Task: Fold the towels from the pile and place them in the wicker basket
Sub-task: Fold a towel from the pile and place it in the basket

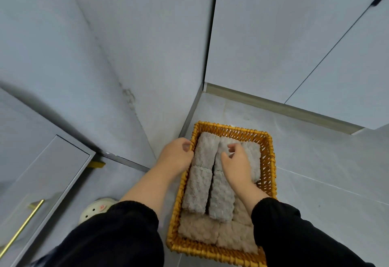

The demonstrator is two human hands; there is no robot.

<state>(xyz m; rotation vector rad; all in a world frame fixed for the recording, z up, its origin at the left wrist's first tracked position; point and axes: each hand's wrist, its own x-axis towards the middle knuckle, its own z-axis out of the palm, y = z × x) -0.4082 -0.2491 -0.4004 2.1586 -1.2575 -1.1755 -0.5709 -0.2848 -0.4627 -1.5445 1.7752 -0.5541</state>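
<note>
Grey towels (pixel 199 180) in wicker basket (pixel 267 161) under loose, empty right grip (pixel 236 162), left grip (pixel 175 155) around its left rim.

Golden-orange wicker basket (pixel 268 161), grey towels (pixel 197 188), beige towels (pixel 200 231), black sleeves (pixel 117 235), pale grey-blue floor (pixel 315 172), brass cabinet handle (pixel 23 225)

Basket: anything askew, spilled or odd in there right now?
Nothing stands out. In the basket the grey towels lie folded in rows over the beige towels, all inside the rim. The only blemish is a dark stain on the wall behind.
</note>
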